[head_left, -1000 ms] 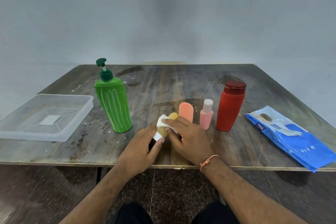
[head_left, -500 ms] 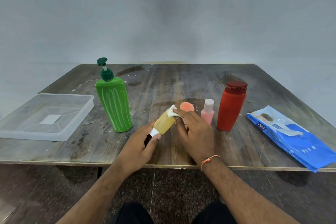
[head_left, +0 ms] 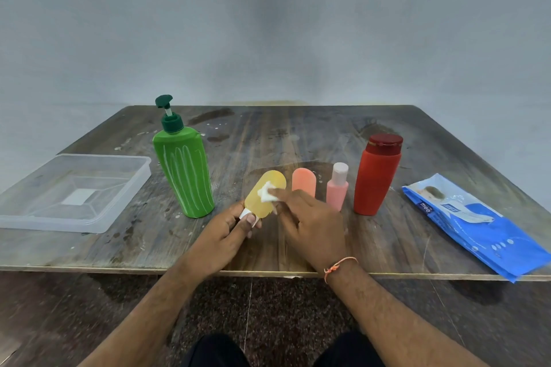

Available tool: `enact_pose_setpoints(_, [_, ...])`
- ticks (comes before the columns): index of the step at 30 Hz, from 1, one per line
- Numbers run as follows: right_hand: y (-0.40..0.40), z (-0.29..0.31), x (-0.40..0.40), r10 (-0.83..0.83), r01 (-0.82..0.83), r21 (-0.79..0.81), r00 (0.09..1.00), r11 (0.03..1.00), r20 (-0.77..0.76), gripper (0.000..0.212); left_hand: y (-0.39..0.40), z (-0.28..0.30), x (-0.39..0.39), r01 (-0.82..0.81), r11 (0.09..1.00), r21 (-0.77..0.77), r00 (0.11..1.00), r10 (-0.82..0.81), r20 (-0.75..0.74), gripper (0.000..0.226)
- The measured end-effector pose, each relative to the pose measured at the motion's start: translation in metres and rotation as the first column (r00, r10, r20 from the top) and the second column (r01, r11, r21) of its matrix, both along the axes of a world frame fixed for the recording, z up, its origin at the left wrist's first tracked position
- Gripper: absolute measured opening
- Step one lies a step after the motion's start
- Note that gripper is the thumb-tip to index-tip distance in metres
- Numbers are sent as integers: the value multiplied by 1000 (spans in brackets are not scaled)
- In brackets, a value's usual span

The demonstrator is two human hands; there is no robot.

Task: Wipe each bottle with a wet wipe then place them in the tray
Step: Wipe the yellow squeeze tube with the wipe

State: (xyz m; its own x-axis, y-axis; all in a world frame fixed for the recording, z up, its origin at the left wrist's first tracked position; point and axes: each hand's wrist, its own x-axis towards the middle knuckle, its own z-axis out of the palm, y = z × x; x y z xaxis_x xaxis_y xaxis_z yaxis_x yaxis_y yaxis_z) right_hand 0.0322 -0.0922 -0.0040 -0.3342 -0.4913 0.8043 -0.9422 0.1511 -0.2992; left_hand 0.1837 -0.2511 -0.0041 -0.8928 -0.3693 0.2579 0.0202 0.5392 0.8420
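The left hand (head_left: 226,228) grips the white cap (head_left: 246,213) end of the yellow bottle (head_left: 264,194), with the thumb and fingers curled round the cap. The bottle is held tilted, cap end low and toward the person, rounded base end raised and pointing away, above the near middle of the desk (head_left: 298,134).

The right hand (head_left: 310,223) pinches a small crumpled white wet wipe (head_left: 266,191) between its fingertips and presses it against the upper face of the yellow bottle. The remaining fingers are loosely bent. An orange thread bracelet (head_left: 338,267) circles the right wrist.

Other bottles stand upright on the desk:
- The green pump bottle (head_left: 186,170), with a dark green pump head, stands left of the hands.
- The orange bottle (head_left: 304,180) stands just behind the right hand, partly hidden by it.
- The pink bottle (head_left: 337,188), with a pale cap, stands just beside the orange bottle on its right.
- The red bottle (head_left: 377,177), with a dark red cap, stands right of the pink bottle.

The clear plastic tray (head_left: 131,188) rests at the left edge of the desk, left of the green pump bottle. No bottle lies in it.

The blue wet wipe pack (head_left: 477,226) lies flat at the right side of the desk, well apart from the hands.
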Motion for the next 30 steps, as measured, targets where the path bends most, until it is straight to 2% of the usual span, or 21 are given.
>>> enact_pose_setpoints(3, [0,1,-5,-144,149,-51,984,987,104,33,-1,0,0,32,998,-51,999,-32,18,32])
enact_pose_setpoints(5, [-1,0,-5,-136,141,-35,983,989,127,35,-1,0,-1,41,997,-65,999,-40,10,33])
enact_pose_setpoints(9, [0,0,-1,50,-51,23,997,998,53,38,0,0,-2,23,1000,-8,1000,-23,-10,37])
enact_pose_setpoints(11, [2,-1,3,171,-170,91,985,981,-6,37,-2,0,-1,19,999,50,1000,-19,-4,31])
enact_pose_setpoints(13, [2,-2,5,219,-214,126,975,969,-35,35,-1,2,0,26,993,114,1000,-27,3,27])
enact_pose_setpoints(18, [0,-1,3,76,-75,45,997,996,-23,31,2,6,1,61,976,208,998,-57,-22,47])
enact_pose_setpoints(24, [-1,3,-3,-121,130,-43,978,991,168,36,4,12,3,100,954,282,995,-96,-26,43])
enact_pose_setpoints(27, [-1,3,-1,-92,101,-40,979,994,182,36,5,13,4,100,954,282,995,-99,-19,44])
enact_pose_setpoints(30, [0,1,-1,-11,14,-21,992,1000,127,33,4,11,5,85,965,247,996,-88,0,44])
